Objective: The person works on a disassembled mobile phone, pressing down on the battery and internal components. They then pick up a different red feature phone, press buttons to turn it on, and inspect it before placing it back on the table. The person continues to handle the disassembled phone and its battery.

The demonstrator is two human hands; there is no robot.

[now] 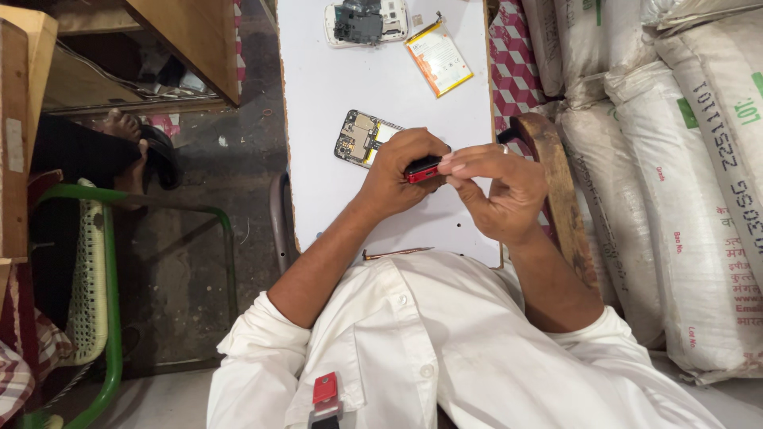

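head view, inspected from the left of the frame to the right. far left: a green metal chair frame [111,262] stands on the dark floor, with wooden furniture [191,40] above it in the upper left; neither is in use.

centre: a white table [334,199] runs from the top edge down to the person's chest. an opened phone [359,137], back cover off and circuit board exposed, lies on it just left of the hands, its right end hidden under the left hand. at the top centre a second stripped phone body [366,21] lies beside an orange and white battery [438,57], both well apart from the hands. a thin metal tool [397,253] lies at the near table edge, untouched.

left hand [397,173]: fingers curled and pressed around a small red and black device [422,169], held just above the table at mid frame. right hand [497,191]: fingertips gathered and pinching the right end of the same device; a ring shows on one finger.

judgement on progress: dismantling looks well advanced, since one battery is out and two phones lie open. nothing looks reassembled. work on the red device appears to be at an early stage; it looks still closed.

right: stacked white sacks [675,159] fill the edge.
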